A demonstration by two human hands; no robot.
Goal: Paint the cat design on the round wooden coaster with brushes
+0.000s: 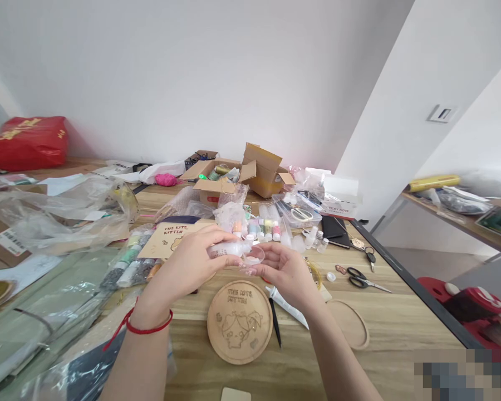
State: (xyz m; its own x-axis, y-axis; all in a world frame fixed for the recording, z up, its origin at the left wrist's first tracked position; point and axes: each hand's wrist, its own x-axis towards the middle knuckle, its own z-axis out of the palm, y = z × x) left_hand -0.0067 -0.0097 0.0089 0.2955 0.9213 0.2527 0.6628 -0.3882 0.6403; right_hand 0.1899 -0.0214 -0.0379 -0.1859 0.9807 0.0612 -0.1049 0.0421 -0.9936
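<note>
My left hand (187, 262) is closed around a small translucent squeeze bottle (225, 249), tipped nearly level with its neck to the right. In my right hand (286, 273), the fingers grip a small clear cup (256, 255) right at the bottle's mouth. Whether liquid is flowing is too small to tell. Below both hands lies a round wooden board (240, 326) with a line-drawn kitten and lettering. A slim black tool (276, 326) and a white tube (291, 309) lie to its right, partly under my right forearm.
Scissors (364, 280), a white cap (330, 276) and a wooden ring (350, 323) are on the right. Behind the hands stand small colored jars (267, 229) and open cardboard boxes (261, 170). Plastic bags (79, 206) cover the left side. A lettered sheet (162, 236) lies behind my left hand.
</note>
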